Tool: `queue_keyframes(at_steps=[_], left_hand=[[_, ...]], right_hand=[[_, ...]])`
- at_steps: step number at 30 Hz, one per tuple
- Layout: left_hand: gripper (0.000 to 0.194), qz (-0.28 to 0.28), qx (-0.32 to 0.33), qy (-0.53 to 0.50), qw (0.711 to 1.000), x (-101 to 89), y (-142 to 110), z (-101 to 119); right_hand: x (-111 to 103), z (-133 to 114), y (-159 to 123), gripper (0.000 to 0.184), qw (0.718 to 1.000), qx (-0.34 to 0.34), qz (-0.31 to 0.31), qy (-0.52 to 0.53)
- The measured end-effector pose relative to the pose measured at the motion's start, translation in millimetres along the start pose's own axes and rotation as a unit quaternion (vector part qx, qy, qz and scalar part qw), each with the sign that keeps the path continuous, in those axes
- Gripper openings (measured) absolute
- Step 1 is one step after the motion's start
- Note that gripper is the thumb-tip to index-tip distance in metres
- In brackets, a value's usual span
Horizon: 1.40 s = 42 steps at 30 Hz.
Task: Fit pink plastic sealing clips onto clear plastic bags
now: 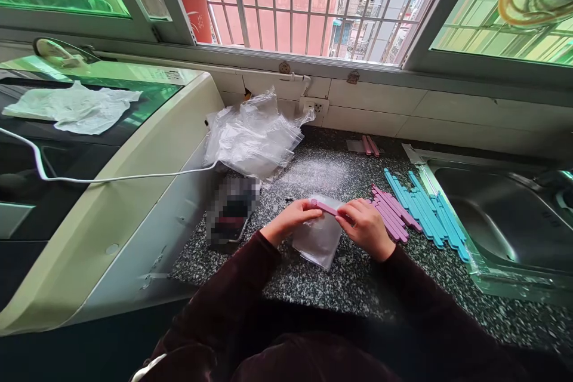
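Observation:
A slim pink plastic stick [326,207] spans the gap between my two hands, lying nearly level over the counter. My left hand [292,218] pinches its left end between thumb and fingers. At the other end, the fingers of my right hand [366,228] are closed on it. Below them, flat on the counter, lies a small stack of clear plastic bags [317,243], partly covered by my hands. Just right of my right hand is a pile of similar pink sticks [390,215]. Blue sticks [427,210] lie beside that pile.
A metal sink [496,209] is set in the speckled counter [313,292] at right. Behind my left hand sits a heap of clear bags [257,137]. A blurred dark object [233,209] lies before it. Two pink sticks [370,145] rest near the wall. A white cable [129,178] crosses the appliance [147,149].

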<state>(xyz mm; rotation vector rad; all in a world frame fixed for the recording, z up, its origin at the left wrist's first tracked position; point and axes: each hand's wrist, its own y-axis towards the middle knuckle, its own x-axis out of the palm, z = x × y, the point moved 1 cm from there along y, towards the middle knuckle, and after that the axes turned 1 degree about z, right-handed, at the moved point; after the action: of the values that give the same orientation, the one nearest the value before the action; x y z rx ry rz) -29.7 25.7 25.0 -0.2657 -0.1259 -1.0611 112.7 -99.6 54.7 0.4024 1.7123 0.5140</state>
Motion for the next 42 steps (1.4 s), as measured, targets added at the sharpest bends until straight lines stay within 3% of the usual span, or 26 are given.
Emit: queue_keyframes(at_steps=[5,11,20,27,34,42], left_hand=[[0.046,0.038,0.002,0.038,0.999,1.5,1,-2],[0.051,0.070,-0.002,0.052,0.996,6.9,0,1],[0.048,0.057,0.007,0.014,0.998,9.0,2,-7],[0.064,0.062,-0.038,-0.091,0.993,11.3,4,-8],[0.058,0.074,-0.015,-0.051,0.996,11.9,2,-9],[0.051,0.100,0.006,-0.070,0.993,18.2,-2,-3]], right_hand=[[0,-2,-1,0.015,1.000,-0.009,-0.002,-0.007],[1,-3,-2,0.015,1.000,-0.010,0.000,-0.005],[7,-7,0,0.015,1.000,-0.015,0.025,0.002],[7,-8,-1,0.012,0.999,-0.017,0.042,0.014],[6,-9,-3,0.011,0.998,-0.021,0.052,0.010],[10,-7,-5,0.011,0.990,-0.018,0.107,0.089]])
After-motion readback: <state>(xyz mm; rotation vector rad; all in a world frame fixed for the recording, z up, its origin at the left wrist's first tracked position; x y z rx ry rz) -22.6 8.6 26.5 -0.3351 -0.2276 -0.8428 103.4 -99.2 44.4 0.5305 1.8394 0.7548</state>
